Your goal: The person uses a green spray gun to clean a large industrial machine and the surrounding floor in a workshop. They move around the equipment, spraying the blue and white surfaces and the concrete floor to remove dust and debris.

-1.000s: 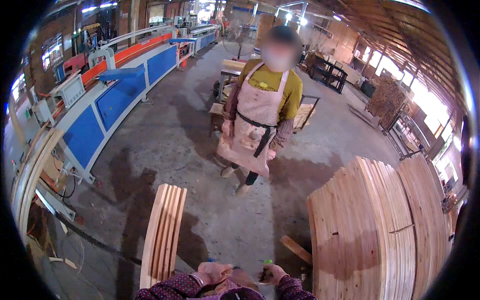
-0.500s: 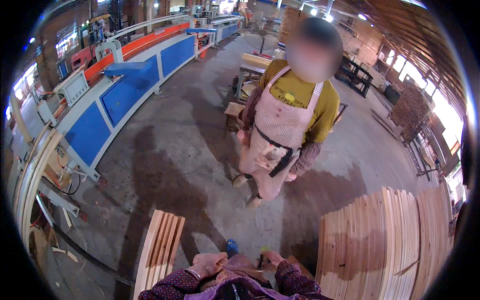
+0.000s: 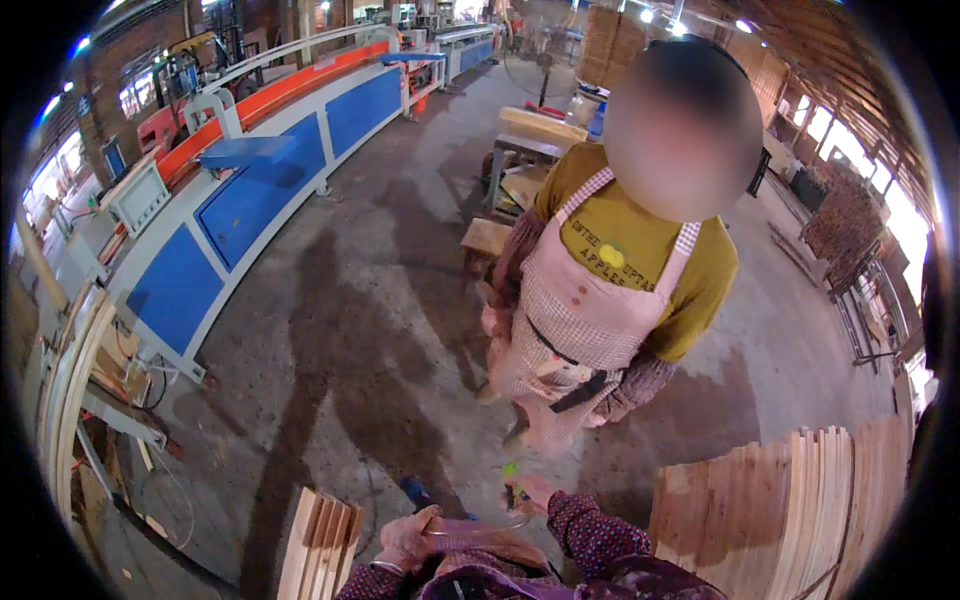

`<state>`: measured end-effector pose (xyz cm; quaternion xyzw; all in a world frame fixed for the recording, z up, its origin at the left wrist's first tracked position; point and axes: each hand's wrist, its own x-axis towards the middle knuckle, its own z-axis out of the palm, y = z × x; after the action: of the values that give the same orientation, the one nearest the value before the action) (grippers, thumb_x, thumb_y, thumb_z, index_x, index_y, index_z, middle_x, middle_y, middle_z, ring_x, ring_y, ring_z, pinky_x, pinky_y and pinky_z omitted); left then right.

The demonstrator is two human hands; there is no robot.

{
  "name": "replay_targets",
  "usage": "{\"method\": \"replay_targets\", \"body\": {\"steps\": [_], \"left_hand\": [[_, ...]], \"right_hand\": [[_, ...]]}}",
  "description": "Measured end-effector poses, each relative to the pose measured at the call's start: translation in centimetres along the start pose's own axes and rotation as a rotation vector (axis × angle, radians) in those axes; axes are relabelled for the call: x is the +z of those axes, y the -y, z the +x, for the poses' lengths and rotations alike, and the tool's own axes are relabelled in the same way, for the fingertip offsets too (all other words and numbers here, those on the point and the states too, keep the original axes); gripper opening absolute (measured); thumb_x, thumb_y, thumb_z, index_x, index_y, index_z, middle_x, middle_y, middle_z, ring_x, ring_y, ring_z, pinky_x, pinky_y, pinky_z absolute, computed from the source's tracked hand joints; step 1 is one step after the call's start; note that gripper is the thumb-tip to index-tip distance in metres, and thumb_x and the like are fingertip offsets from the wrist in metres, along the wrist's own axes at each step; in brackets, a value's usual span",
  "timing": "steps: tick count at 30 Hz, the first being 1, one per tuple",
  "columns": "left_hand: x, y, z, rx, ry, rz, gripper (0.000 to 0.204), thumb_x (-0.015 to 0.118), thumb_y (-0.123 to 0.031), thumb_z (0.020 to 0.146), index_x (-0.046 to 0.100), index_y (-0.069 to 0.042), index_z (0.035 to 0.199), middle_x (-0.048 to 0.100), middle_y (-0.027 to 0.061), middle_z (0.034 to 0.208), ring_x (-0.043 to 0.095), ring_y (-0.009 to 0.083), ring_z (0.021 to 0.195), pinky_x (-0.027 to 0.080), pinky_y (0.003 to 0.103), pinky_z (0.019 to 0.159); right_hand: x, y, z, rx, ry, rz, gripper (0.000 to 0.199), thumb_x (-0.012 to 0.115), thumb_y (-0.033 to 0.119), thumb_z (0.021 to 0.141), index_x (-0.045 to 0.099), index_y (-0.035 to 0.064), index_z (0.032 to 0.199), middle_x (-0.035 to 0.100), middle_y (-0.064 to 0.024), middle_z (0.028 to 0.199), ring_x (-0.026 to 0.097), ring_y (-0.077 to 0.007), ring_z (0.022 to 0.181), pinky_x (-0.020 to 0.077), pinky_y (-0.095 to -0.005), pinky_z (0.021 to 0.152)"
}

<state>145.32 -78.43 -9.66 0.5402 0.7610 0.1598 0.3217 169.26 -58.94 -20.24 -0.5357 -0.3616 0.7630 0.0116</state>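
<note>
Workshop interior. A bare concrete floor [image 3: 330, 330], stained and crossed by long shadows, runs the length of the hall. Along the left side stands a long machine line with blue panels [image 3: 240, 215] and an orange top rail [image 3: 270, 95]. A wooden bench [image 3: 535, 135] sits mid-floor, with stacked timber [image 3: 850, 215] at the right wall. Daylight enters through windows on both sides [image 3: 60, 165] (the right side glares white), beneath a timber roof [image 3: 800, 40] with lamps.
</note>
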Motion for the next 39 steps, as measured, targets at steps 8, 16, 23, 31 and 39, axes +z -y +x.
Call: {"method": "replay_targets", "body": {"steps": [8, 16, 23, 31, 39], "left_hand": [[-4.1, 2.7, 7.3, 0.073, -0.090, -0.094, 0.023, 0.060, -0.031, 0.081, 0.058, -0.025, 0.103, 0.066, 0.0102, 0.080, 0.064, 0.0353, 0.075, 0.047, 0.046, 0.061], [-11.8, 5.0, 12.8, -0.038, -0.276, 0.012, 0.029, 0.059, -0.028, 0.085, 0.057, -0.022, 0.113, 0.065, 0.0084, 0.074, 0.063, 0.0319, 0.069, 0.046, 0.043, 0.057], [-11.9, 8.3, 13.3, -0.211, -0.333, -0.068, 0.026, 0.055, -0.031, 0.090, 0.058, -0.022, 0.114, 0.066, 0.0098, 0.079, 0.063, 0.0322, 0.070, 0.048, 0.043, 0.059], [-14.5, 8.4, 15.4, -0.504, -0.329, -0.108, 0.031, 0.053, -0.032, 0.088, 0.057, -0.023, 0.118, 0.067, 0.0113, 0.084, 0.064, 0.0323, 0.076, 0.049, 0.043, 0.064], [-14.8, 8.2, 18.7, -0.682, -0.510, -0.149, 0.034, 0.051, -0.035, 0.089, 0.057, -0.022, 0.120, 0.066, 0.0101, 0.094, 0.064, 0.0318, 0.083, 0.051, 0.042, 0.069]], "right_hand": [[-5.0, -3.1, 13.6, -0.978, -0.072, -0.939, 0.035, 0.052, 0.033, 0.090, 0.061, 0.0040, 0.107, 0.063, -0.0117, 0.102, 0.065, -0.0196, 0.080, 0.0514, -0.0326, 0.065], [3.2, 10.8, 14.4, -0.114, 0.073, -0.234, 0.031, 0.061, 0.033, 0.085, 0.060, 0.0075, 0.103, 0.059, -0.0071, 0.083, 0.057, -0.0179, 0.073, 0.0488, -0.0312, 0.066], [10.6, 18.9, 15.2, 0.170, 0.241, -0.078, 0.026, 0.058, 0.032, 0.087, 0.057, 0.0063, 0.095, 0.059, -0.0085, 0.085, 0.058, -0.0246, 0.077, 0.0500, -0.0395, 0.070], [13.0, 22.9, 25.7, 0.343, 0.360, -0.097, 0.020, 0.057, 0.025, 0.088, 0.053, 0.0056, 0.092, 0.055, -0.0096, 0.073, 0.057, -0.0242, 0.064, 0.0530, -0.0404, 0.056], [21.9, 34.5, 28.2, 0.453, 0.407, -0.199, 0.017, 0.055, 0.023, 0.090, 0.052, 0.0065, 0.089, 0.061, -0.0110, 0.079, 0.061, -0.0296, 0.072, 0.0522, -0.0464, 0.064]]}}
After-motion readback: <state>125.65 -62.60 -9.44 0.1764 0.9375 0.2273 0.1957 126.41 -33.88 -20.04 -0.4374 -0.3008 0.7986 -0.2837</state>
